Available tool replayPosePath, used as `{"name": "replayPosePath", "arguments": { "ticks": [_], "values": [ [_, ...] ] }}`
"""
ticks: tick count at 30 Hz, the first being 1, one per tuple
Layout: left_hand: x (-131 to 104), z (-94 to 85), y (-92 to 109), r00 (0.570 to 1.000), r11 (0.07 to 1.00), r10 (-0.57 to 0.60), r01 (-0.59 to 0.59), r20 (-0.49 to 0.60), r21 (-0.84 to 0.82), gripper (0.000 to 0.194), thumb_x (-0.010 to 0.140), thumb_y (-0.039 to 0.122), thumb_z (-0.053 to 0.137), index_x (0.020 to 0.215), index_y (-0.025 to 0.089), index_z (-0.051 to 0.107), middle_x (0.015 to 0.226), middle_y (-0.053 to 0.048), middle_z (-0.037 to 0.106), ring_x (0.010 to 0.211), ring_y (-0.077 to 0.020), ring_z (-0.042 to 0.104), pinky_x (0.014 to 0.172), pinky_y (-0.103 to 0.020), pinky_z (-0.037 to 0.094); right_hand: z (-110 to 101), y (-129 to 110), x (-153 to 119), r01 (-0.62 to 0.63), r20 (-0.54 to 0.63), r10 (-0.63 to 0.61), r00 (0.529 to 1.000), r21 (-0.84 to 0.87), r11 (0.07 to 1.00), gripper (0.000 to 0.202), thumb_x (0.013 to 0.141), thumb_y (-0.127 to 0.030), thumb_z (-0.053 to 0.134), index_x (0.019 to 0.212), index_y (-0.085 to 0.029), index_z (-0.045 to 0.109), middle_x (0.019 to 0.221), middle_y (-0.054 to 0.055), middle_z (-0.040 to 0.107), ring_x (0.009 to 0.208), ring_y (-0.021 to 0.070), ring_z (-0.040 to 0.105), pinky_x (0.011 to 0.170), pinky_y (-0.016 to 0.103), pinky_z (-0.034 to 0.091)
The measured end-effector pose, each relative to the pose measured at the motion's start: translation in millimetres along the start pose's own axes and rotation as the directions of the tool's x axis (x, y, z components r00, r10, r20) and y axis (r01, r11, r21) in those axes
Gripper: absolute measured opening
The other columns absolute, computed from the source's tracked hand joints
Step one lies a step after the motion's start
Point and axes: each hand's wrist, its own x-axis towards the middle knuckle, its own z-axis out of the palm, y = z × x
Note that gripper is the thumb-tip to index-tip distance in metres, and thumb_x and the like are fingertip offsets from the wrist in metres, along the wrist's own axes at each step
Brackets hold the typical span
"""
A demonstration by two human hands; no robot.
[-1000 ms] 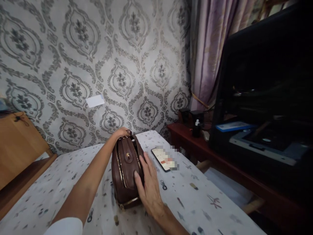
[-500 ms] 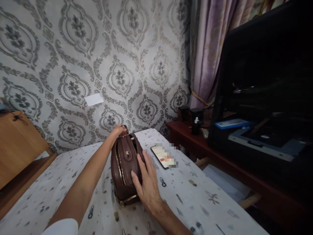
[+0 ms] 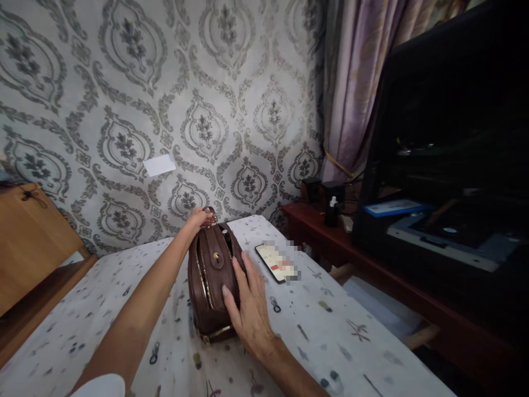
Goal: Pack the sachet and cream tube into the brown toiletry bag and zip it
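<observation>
A brown leather bag (image 3: pixel 215 281) with gold zippers and a round gold clasp stands on the patterned white cloth (image 3: pixel 326 336). At the bag's far end, my left hand (image 3: pixel 201 218) is closed on its strap end beside a metal ring. My right hand (image 3: pixel 248 303) lies against the bag's right side with fingers spread. The zipper opening near the right fingers is partly apart, and its inside is dark. To the right of the bag lies a phone (image 3: pixel 270 263) with a lit, partly blurred screen.
A dark red desk (image 3: pixel 297 218) at the right holds a small bottle (image 3: pixel 332 212), black boxes and a large dark screen (image 3: pixel 446 121). Wooden furniture (image 3: pixel 37 242) stands at the left. Patterned wallpaper (image 3: pixel 243 82) and a purple curtain (image 3: pixel 351 82) are behind.
My left hand has shifted very slightly, and the bag's far end and strap ring show a little more. My right hand stays against the bag.
</observation>
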Motion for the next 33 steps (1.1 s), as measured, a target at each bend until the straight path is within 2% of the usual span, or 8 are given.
{"name": "replayPosePath", "arguments": {
  "ticks": [10, 12, 15, 19, 22, 25, 30, 33],
  "values": [
    [-15.7, -2.1, 1.9, 0.997, 0.986, 0.073, -0.066, 0.039, -0.152, 0.021, 0.067, 0.011, 0.073, 0.066, 0.015, 0.053, 0.056, 0.000, 0.064, 0.051, -0.0111, 0.063, 0.056, -0.020, 0.047, -4.6, 1.1, 2.3, -0.013, 0.023, 0.012, 1.000, 0.029, 1.000, 0.051, 0.100, -0.032, 0.045, 0.149, -0.021, 0.038, 0.157, 0.016, 0.038, 0.146, 0.0292, 0.036, 0.114, 0.053, 0.039],
    [-16.4, -2.6, 1.2, 0.995, 0.983, 0.083, -0.074, 0.049, -0.165, 0.022, 0.065, 0.012, 0.075, 0.065, 0.015, 0.053, 0.057, -0.001, 0.065, 0.052, -0.0113, 0.063, 0.056, -0.021, 0.046, -6.9, 3.5, 11.4, -0.035, 0.037, 0.034, 0.999, 0.039, 0.999, 0.048, 0.100, -0.035, 0.045, 0.146, -0.020, 0.042, 0.152, 0.016, 0.043, 0.142, 0.0290, 0.040, 0.114, 0.052, 0.039],
    [-16.3, -2.3, -0.4, 0.994, 0.981, 0.093, -0.082, 0.058, -0.173, 0.024, 0.064, 0.015, 0.076, 0.063, 0.016, 0.052, 0.054, 0.000, 0.063, 0.050, -0.0113, 0.061, 0.054, -0.020, 0.045, -10.1, 9.2, 42.2, -0.073, 0.112, 0.069, 0.991, 0.032, 0.997, 0.048, 0.102, -0.040, 0.041, 0.144, -0.017, 0.047, 0.146, 0.016, 0.050, 0.137, 0.0294, 0.044, 0.113, 0.052, 0.039],
    [-15.2, -1.5, -2.6, 0.993, 0.980, 0.105, -0.093, 0.061, -0.174, 0.023, 0.064, 0.017, 0.075, 0.062, 0.017, 0.052, 0.053, 0.002, 0.062, 0.049, -0.0118, 0.059, 0.053, -0.022, 0.045, -12.0, 16.2, 96.5, -0.093, 0.338, 0.116, 0.934, -0.083, 0.992, 0.047, 0.103, -0.042, 0.041, 0.140, -0.016, 0.055, 0.150, 0.018, 0.046, 0.139, 0.0332, 0.042, 0.111, 0.051, 0.040],
    [-13.7, -1.8, -4.1, 0.992, 0.980, 0.109, -0.097, 0.062, -0.173, 0.023, 0.064, 0.017, 0.074, 0.063, 0.017, 0.052, 0.055, 0.002, 0.062, 0.050, -0.0120, 0.059, 0.056, -0.023, 0.046, -14.7, 17.3, 122.8, -0.059, 0.453, 0.121, 0.883, -0.149, 0.987, 0.045, 0.103, -0.041, 0.042, 0.139, -0.019, 0.056, 0.149, 0.014, 0.049, 0.138, 0.0327, 0.044, 0.108, 0.050, 0.042],
    [-12.1, -2.2, -5.5, 0.992, 0.981, 0.110, -0.097, 0.065, -0.166, 0.022, 0.064, 0.018, 0.075, 0.064, 0.018, 0.053, 0.056, 0.002, 0.061, 0.051, -0.0124, 0.058, 0.058, -0.024, 0.047, -20.0, 13.7, 133.2, -0.003, 0.499, 0.107, 0.860, -0.204, 0.979, 0.040, 0.104, -0.041, 0.041, 0.132, -0.023, 0.062, 0.142, 0.011, 0.056, 0.132, 0.0310, 0.048, 0.106, 0.049, 0.041],
    [-12.1, -1.6, -6.6, 0.991, 0.985, 0.114, -0.103, 0.067, -0.140, 0.023, 0.066, 0.018, 0.073, 0.064, 0.018, 0.051, 0.055, 0.004, 0.058, 0.051, -0.0117, 0.056, 0.061, -0.025, 0.047, -24.5, 2.5, 140.1, 0.077, 0.533, 0.088, 0.842, -0.280, 0.957, 0.038, 0.103, -0.041, 0.044, 0.121, -0.019, 0.068, 0.127, 0.014, 0.063, 0.124, 0.0305, 0.053, 0.104, 0.048, 0.040],
    [-14.5, -1.8, -5.3, 0.990, 0.989, 0.121, -0.113, 0.076, -0.099, 0.019, 0.068, 0.017, 0.070, 0.065, 0.018, 0.051, 0.057, 0.003, 0.058, 0.052, -0.0114, 0.055, 0.060, -0.024, 0.045, -22.5, 2.4, 141.9, 0.074, 0.571, 0.084, 0.816, -0.248, 0.966, 0.036, 0.104, -0.032, 0.041, 0.123, -0.018, 0.068, 0.122, 0.013, 0.065, 0.121, 0.0284, 0.056, 0.102, 0.044, 0.041]
  ]
}}
